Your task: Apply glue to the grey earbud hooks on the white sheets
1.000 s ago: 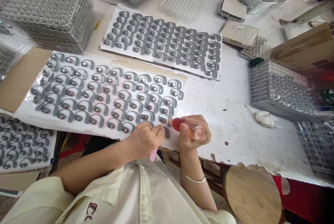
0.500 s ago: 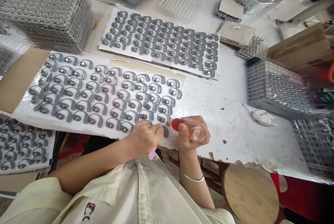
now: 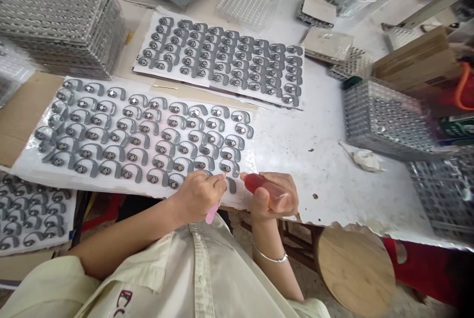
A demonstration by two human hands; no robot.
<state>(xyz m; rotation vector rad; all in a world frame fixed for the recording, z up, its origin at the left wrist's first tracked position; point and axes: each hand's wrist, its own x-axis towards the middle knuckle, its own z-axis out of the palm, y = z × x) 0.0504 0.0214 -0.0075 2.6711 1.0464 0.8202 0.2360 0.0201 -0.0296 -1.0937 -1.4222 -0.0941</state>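
Lower centre of frame: left hand [image 3: 200,192], fingers pinched shut around a pink-handled tool [image 3: 212,213]; right hand [image 3: 264,209], fingers wrapped about a red squeeze bottle [image 3: 258,185], nozzle aimed left. Grey curved pieces [image 3: 162,150] lie in rows, centre-left. Likely best — steady both tips, squeeze lightly, avoid nudging neighbours.
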